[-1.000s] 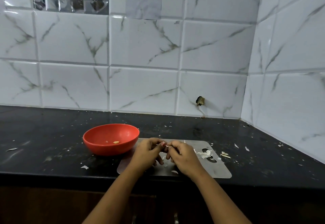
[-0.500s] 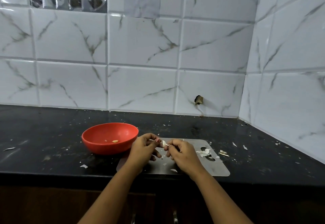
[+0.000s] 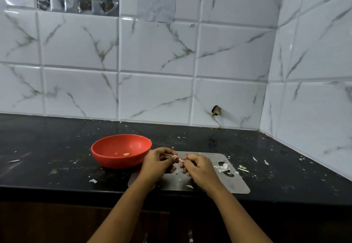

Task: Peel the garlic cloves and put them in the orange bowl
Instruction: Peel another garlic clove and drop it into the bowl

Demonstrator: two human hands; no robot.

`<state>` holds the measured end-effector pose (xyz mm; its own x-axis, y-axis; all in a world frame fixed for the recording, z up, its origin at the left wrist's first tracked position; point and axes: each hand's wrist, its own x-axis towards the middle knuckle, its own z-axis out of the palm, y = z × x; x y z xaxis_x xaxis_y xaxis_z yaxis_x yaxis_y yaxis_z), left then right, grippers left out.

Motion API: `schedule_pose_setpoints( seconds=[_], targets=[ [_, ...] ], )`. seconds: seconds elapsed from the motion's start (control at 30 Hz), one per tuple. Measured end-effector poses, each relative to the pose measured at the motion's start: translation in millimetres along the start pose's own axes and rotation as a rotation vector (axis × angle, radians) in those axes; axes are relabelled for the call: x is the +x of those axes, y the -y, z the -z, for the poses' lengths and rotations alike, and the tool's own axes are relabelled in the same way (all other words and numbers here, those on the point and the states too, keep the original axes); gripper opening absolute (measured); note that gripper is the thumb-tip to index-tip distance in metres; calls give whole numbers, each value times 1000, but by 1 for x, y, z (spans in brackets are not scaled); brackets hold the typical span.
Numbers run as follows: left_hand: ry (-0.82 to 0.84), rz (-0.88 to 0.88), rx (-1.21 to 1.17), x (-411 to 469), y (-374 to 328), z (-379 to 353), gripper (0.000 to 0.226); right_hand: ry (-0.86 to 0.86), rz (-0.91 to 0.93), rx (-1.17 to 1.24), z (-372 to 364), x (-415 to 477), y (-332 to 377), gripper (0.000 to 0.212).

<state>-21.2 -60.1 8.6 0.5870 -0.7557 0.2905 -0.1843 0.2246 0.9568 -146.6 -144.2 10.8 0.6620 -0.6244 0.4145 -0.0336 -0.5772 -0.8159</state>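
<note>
– Fingers on the left hand are curled in, thumb and fingertips pinching a garlic clove. The right hand has it pinched from the other side the same way. Both hands are nearly touching, held just above the metal board.

– Can you actually see the clove? Looks tiny to me.

– Barely, lol. Just a pale bit poking out between the two sets of fingertips, plus a thin strip of skin sticking out at the left hand's fingertips. Can't tell how much of it is peeled, the fingers cover most of it.

– And the orange bowl?

– Sits on the black counter just left of the left hand, right at the board's left corner. Whether it touches the board or overlaps it, I honestly can't say. One peeled clove lies at the bottom of it with a tiny crumb beside it.

– Messy around there?

– Yep. Little pile of peels on the board by its cut-out handle holes, just beside the right hand. A few flakes sit on the board near its front edge, below the hands. More scraps are scattered on the counter off the board's right side, and a couple of bits way over on the left too. White marble-look tiles behind all that, with a small dark hole low down in one of them.
</note>
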Motion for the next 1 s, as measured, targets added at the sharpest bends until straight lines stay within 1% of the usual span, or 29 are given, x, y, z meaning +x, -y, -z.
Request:
schedule_pose_setpoints(
  seconds=[0.07, 0.23, 0.33, 0.4, 0.43, 0.57, 0.7, 0.87, 0.93, 1.0],
  targets=[
    [-20, 10, -28, 1, 0, 0, 7, -41, 0, 22, 1, -1, 1, 27],
    [-33, 25, -46, 2, 0, 1, 7, -230, -2, 65, 2, -2, -1, 24],
    [-19, 21, -38, 0, 0, 0, 9, -415, -21, -35, 4, 1, -6, 20],
    [-3, 24, -29, -1, -1, 0, 11, -506, -68, -126, 5, 4, -11, 25],
    [2, 25, -27, -2, -2, -1, 11, -524, -87, -163, 4, 6, -14, 28],
    [-3, 43, -33, -2, -2, -1, 14, -455, -146, -326, 1, 8, -19, 31],
    [6, 51, -27, -3, -3, -1, 14, -357, -128, -293, 2, 9, -17, 28],
    [9, 39, -20, -5, -5, -2, 16, -331, -44, -304, 1, 12, -23, 14],
    [12, 28, -10, -6, -5, -2, 17, -281, 47, -264, 1, 10, -20, 13],
    [11, 10, 6, -7, -5, -2, 17, -183, 112, -223, 0, 6, -14, 11]
  ],
)
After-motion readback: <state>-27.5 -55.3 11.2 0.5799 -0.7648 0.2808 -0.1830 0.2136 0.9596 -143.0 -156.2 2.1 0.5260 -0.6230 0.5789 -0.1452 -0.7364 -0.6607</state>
